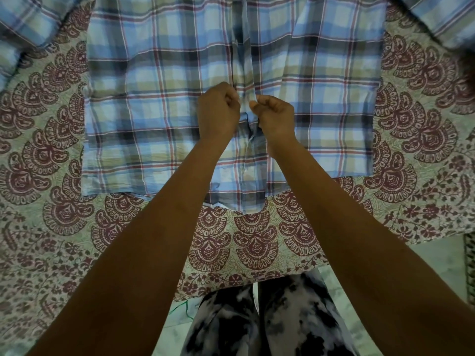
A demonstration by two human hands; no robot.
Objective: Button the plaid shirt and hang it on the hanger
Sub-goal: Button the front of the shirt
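Note:
The plaid shirt (159, 104), blue, cream and red checked, lies flat on a patterned bedspread with its hem toward me and its sleeves spread to the upper left and upper right. My left hand (218, 111) and my right hand (276, 115) meet at the centre front placket, about halfway up the visible shirt. Both pinch the two fabric edges between thumb and fingers, almost touching each other. Any button under the fingers is hidden. Below my hands the placket edges lie close together. No hanger is in view.
The bedspread (51, 155) has maroon paisley motifs on a pale ground and ends at a front edge (257, 278) near my legs. My legs in black-and-white patterned trousers (270, 322) stand on a pale floor (437, 260).

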